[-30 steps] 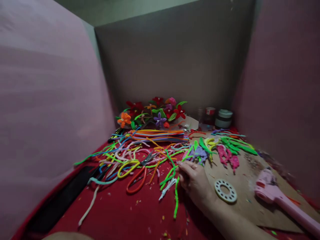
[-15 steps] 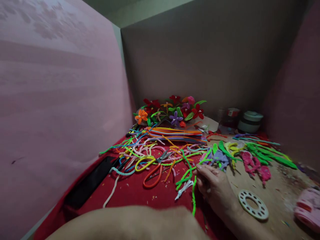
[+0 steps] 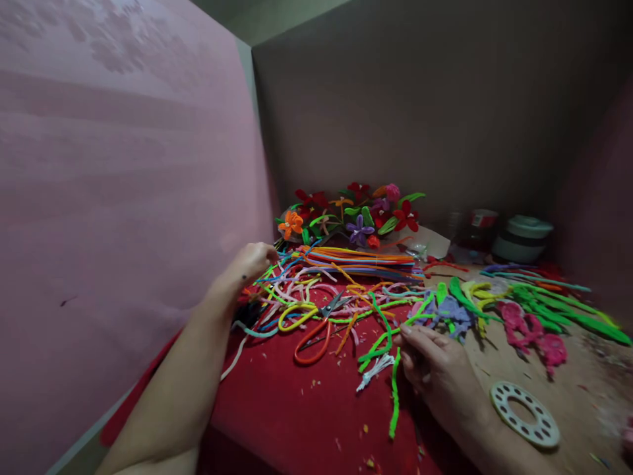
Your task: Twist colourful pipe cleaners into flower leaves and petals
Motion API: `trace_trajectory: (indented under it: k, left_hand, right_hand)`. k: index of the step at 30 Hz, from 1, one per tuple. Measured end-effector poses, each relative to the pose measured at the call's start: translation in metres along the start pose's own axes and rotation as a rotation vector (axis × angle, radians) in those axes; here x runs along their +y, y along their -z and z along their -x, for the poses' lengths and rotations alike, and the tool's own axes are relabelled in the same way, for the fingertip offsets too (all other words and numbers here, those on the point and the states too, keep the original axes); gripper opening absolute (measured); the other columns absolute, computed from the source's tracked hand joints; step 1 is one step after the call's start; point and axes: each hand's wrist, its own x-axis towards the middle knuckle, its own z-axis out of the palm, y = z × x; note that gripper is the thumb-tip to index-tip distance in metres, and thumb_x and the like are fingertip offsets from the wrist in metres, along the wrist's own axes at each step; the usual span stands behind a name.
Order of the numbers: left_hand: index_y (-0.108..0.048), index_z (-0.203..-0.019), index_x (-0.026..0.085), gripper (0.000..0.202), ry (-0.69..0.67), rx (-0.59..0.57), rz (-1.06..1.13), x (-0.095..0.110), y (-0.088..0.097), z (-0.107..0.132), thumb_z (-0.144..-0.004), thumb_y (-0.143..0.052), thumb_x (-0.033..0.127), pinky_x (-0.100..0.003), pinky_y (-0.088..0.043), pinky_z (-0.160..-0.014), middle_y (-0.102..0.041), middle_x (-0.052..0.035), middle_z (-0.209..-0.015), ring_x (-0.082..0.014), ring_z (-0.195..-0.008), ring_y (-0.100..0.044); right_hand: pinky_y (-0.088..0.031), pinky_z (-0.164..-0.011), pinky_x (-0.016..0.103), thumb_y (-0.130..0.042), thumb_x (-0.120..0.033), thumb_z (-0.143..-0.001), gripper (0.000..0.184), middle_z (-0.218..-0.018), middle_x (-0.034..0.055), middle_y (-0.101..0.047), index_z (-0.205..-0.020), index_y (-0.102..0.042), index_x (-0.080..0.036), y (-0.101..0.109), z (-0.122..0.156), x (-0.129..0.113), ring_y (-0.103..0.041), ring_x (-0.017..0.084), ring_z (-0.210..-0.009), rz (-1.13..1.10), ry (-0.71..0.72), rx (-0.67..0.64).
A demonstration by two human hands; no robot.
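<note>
While your right hand (image 3: 440, 369) pinches a green fuzzy stem (image 3: 419, 320) between close-set fingertips, right of the scissors (image 3: 325, 311) above red cloth (image 3: 277, 409), your left hand (image 3: 254, 261) sits at the strewn stems' (image 3: 284, 285) far left edge; cannot tell its finger state.

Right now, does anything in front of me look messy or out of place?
Yes: the scissors lie open among a tangle of loose fuzzy stems, and tiny scraps dot the red cloth. It looks untidy compared with the neatly aligned bundle behind. I see no clear damage.
</note>
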Motion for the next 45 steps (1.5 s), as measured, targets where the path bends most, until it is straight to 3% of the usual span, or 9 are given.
trace_trajectory:
  k: [4, 10, 16, 22, 27, 31, 35, 40, 45]
  left_hand:
    - [-0.07, -0.079, 0.018, 0.026, 0.037, -0.148, -0.085, -0.027, 0.006, 0.003, -0.063, -0.05, 0.014, -0.021, -0.037, -0.06, -0.066, -0.0016, -0.072, -0.0149, -0.068, -0.056]
    - [-0.068, -0.062, 0.017, 0.014, 0.079, -0.282, -0.091, -0.029, -0.011, 0.009, -0.054, -0.057, 0.014, -0.02, -0.033, -0.054, -0.06, 0.0014, -0.056, -0.0135, -0.061, -0.054]
    - [-0.072, -0.077, 0.021, 0.021, 0.116, -0.135, -0.048, -0.037, -0.013, 0.009, -0.064, -0.056, 0.024, -0.019, -0.037, -0.061, -0.068, -0.0014, -0.07, -0.0153, -0.072, -0.059]
    - [-0.069, -0.099, 0.023, 0.033, 0.301, 0.061, -0.085, -0.049, -0.01, 0.008, -0.071, -0.052, 0.028, -0.026, -0.042, -0.069, -0.07, -0.0096, -0.087, -0.0232, -0.086, -0.061]
    - [-0.07, -0.096, 0.015, 0.034, 0.448, 0.081, -0.127, -0.051, -0.018, 0.009, -0.072, -0.052, 0.031, -0.038, -0.045, -0.07, -0.065, -0.0223, -0.1, -0.0353, -0.093, -0.06]
    - [-0.069, -0.097, 0.014, 0.036, 0.491, 0.078, -0.119, -0.053, -0.023, 0.01, -0.072, -0.052, 0.033, -0.041, -0.045, -0.071, -0.063, -0.0244, -0.103, -0.0373, -0.095, -0.059]
    - [-0.068, -0.096, 0.012, 0.033, 0.493, 0.082, -0.09, -0.055, -0.028, 0.008, -0.071, -0.054, 0.028, -0.042, -0.045, -0.072, -0.063, -0.0245, -0.102, -0.0368, -0.095, -0.059]
    - [-0.058, -0.114, 0.012, 0.042, 0.41, 0.168, -0.026, -0.047, -0.029, 0.005, -0.075, -0.049, 0.026, -0.038, -0.043, -0.082, -0.057, -0.0202, -0.117, -0.0315, -0.105, -0.054]
    - [-0.066, -0.098, 0.012, 0.033, 0.217, 0.081, 0.145, -0.024, -0.016, 0.01, -0.076, -0.048, 0.03, -0.025, -0.045, -0.073, -0.068, -0.0093, -0.091, -0.0185, -0.083, -0.06]
  right_hand:
    - [-0.017, -0.033, 0.017, -0.063, -0.044, -0.067, 0.033, -0.04, -0.004, -0.041, -0.055, -0.056, -0.015, 0.001, 0.0, 0.002, -0.029, 0.003, -0.032, -0.01, -0.002, -0.003]
    - [-0.018, -0.033, 0.017, -0.063, -0.043, -0.068, 0.03, -0.041, -0.0033, -0.043, -0.057, -0.058, -0.015, 0.005, -0.001, 0.005, -0.03, 0.004, -0.033, -0.017, 0.006, -0.021]
    - [-0.019, -0.033, 0.018, -0.065, -0.043, -0.068, 0.029, -0.043, -0.0035, -0.043, -0.057, -0.057, -0.016, 0.004, -0.001, 0.004, -0.03, 0.004, -0.034, -0.04, -0.016, -0.02]
    - [-0.018, -0.033, 0.019, -0.064, -0.045, -0.067, 0.031, -0.042, -0.0029, -0.043, -0.057, -0.058, -0.016, 0.005, 0.0, 0.004, -0.031, 0.005, -0.033, -0.023, -0.023, -0.014]
    - [-0.018, -0.034, 0.018, -0.067, -0.044, -0.065, 0.03, -0.042, -0.0035, -0.042, -0.057, -0.058, -0.017, 0.004, 0.0, 0.004, -0.03, 0.004, -0.034, -0.05, -0.04, -0.027]
    - [-0.019, -0.033, 0.018, -0.068, -0.041, -0.065, 0.028, -0.043, -0.0032, -0.044, -0.056, -0.058, -0.017, 0.004, 0.0, 0.004, -0.031, 0.004, -0.035, -0.072, -0.044, -0.022]
    - [-0.018, -0.033, 0.018, -0.067, -0.041, -0.066, 0.03, -0.043, -0.0031, -0.043, -0.055, -0.056, -0.015, 0.004, 0.0, 0.004, -0.031, 0.004, -0.035, -0.045, -0.022, -0.022]
    - [-0.018, -0.033, 0.018, -0.065, -0.043, -0.067, 0.033, -0.043, -0.0032, -0.043, -0.056, -0.054, -0.015, 0.003, 0.001, 0.003, -0.031, 0.004, -0.034, -0.012, -0.021, -0.031]
    - [-0.018, -0.033, 0.019, -0.066, -0.043, -0.065, 0.03, -0.042, -0.0033, -0.043, -0.057, -0.057, -0.016, 0.003, 0.001, 0.002, -0.03, 0.005, -0.034, -0.024, -0.023, -0.017]
